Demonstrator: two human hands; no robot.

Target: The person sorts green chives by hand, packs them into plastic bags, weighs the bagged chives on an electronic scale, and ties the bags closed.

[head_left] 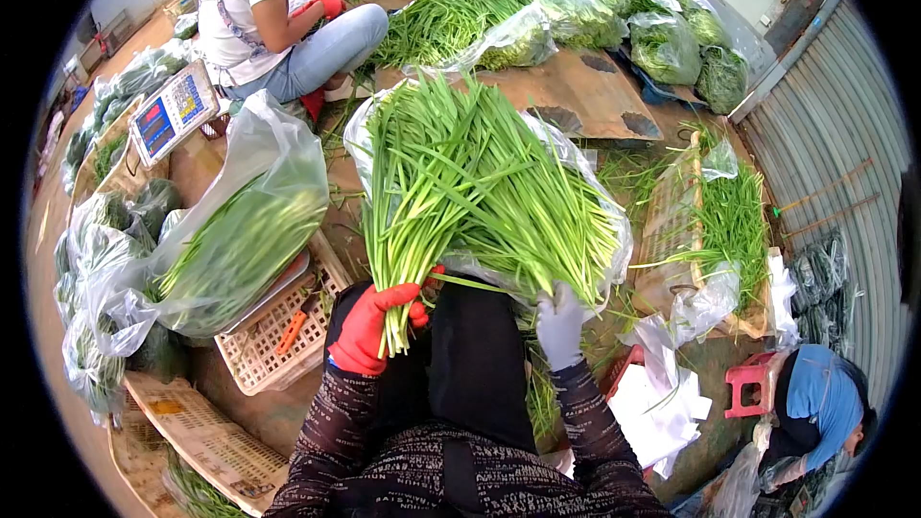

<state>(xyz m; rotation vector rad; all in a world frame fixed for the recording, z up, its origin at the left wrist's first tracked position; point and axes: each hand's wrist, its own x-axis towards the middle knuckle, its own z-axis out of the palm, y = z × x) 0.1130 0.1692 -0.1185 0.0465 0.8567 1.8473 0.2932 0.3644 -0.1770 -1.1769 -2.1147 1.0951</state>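
Observation:
My left hand (374,326), in a red glove, is closed around the pale stem ends of a bunch of garlic chives (408,201). The leaves of this bunch fan upward over a larger pile of garlic chives (537,201) lying on an opened clear plastic bag (619,230) in front of my knees. My right hand (560,328), in a pale grey glove, is at the near right edge of that pile. Its thumb and fingers pinch at the stem ends there, and the fingertips are partly hidden among them.
At left are a filled plastic bag (245,230), a crate (278,345) with an orange-handled knife (293,331), and a digital scale (175,113). A person in red gloves (259,19) sits beyond. At right stand a chive basket (696,221) and another person (820,403) bending.

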